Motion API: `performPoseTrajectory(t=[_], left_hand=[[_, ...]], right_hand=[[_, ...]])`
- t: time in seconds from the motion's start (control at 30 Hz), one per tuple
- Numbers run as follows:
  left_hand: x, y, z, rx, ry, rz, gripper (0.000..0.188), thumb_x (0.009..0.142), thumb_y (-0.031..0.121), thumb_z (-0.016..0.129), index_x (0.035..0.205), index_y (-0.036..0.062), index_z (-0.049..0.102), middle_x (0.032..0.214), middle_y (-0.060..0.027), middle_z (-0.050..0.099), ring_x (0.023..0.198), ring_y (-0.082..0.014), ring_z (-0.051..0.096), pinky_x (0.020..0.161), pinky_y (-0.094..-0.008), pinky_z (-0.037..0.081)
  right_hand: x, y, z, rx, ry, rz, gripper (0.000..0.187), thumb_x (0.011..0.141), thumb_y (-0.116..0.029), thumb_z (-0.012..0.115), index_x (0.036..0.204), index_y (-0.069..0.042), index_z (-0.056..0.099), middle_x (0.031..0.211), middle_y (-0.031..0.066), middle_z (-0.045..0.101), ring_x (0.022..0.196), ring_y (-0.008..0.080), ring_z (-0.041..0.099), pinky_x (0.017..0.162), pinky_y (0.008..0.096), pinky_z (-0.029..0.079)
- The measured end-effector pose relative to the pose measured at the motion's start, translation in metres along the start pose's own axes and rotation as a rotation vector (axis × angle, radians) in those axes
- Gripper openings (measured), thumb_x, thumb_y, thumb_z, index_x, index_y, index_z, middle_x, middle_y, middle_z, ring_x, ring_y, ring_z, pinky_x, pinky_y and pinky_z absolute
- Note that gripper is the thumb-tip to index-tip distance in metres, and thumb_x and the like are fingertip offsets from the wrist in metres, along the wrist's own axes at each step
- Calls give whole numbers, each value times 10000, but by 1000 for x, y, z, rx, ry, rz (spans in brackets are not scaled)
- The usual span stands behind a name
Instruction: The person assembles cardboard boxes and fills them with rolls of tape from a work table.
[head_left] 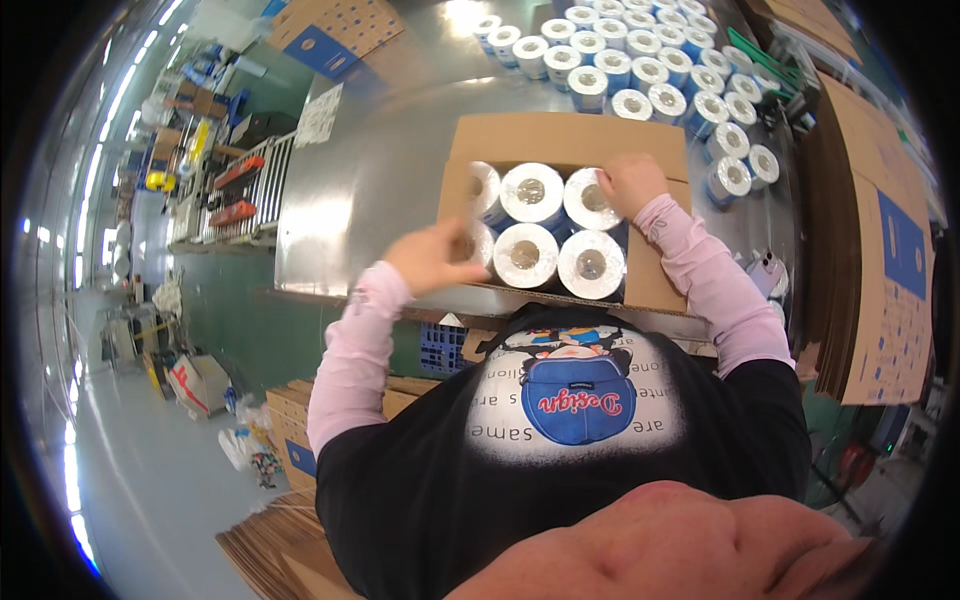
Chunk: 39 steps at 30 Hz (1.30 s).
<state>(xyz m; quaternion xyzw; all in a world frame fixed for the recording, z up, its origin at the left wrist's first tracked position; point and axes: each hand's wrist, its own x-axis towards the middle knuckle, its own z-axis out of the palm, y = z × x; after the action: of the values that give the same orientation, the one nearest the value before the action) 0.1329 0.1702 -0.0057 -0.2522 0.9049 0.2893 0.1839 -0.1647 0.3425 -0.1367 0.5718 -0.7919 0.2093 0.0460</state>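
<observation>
An open cardboard box (570,138) stands at the table's near edge, right in front of me. Several upright white rolls in clear wrap (525,255) fill it in two rows, their round cores facing up. My left hand (432,260) is at the box's left side, thumb stretched away from the fingers; its fingertips are slightly blurred beside the left rolls. At the far right corner my right hand (632,184) has its fingers curled over the box's side, the fingertips by the far right roll (592,198). What those fingers grip, if anything, is hidden.
Many more rolls with blue sides (588,88) stand on the metal table (370,170) at the far right. Stacked flat cartons (870,250) rise on the right. Another carton (335,38) sits far left. A roller conveyor (250,190) lies beyond the table's left edge.
</observation>
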Motion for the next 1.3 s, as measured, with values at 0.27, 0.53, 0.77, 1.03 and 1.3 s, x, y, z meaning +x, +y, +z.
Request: performPoseTrajectory(t=[0.27,0.53,0.77,1.03,1.3], left_hand=[[84,-5,58,330,573,213,820,724,594,687,1378,143,483,1486,-229,294,1401,-396,219,1116,-519,237],[84,-21,80,238,975,309,588,838,371,608,1367,146,483,1512,-149,292,1422,-354,218,1086,-668,77],[110,-24,69,180,718,291,371,912,240,488,1248,118,588,1347,-99,540,1287,-262,465,1053,-524,306],[66,-5,91,191,458,685,670,818,502,611,1363,140,466,1438,-158,401,1390,-309,299,1088,-652,166],[59,-123,22,292,446,538,723,754,432,650,1399,205,415,1483,-103,332,1428,-301,218,1080,-715,76]], right_hand=[[45,63,8,-188,114,180,320,866,-299,610,1137,-131,623,1106,79,629,1089,269,559,973,484,375],[-100,-14,-73,31,74,-120,239,736,-16,633,972,-32,664,957,124,659,869,333,610,775,414,496],[-143,-15,-32,241,173,428,394,955,-186,469,1304,-7,490,1394,186,440,1289,319,418,1087,377,313],[-107,-103,25,1170,406,769,585,1015,-272,351,1517,-65,135,1477,162,345,1317,287,400,1097,403,336],[-7,-238,54,1668,-104,824,621,991,-433,433,1514,-172,225,1501,56,346,1360,232,349,1015,413,381]])
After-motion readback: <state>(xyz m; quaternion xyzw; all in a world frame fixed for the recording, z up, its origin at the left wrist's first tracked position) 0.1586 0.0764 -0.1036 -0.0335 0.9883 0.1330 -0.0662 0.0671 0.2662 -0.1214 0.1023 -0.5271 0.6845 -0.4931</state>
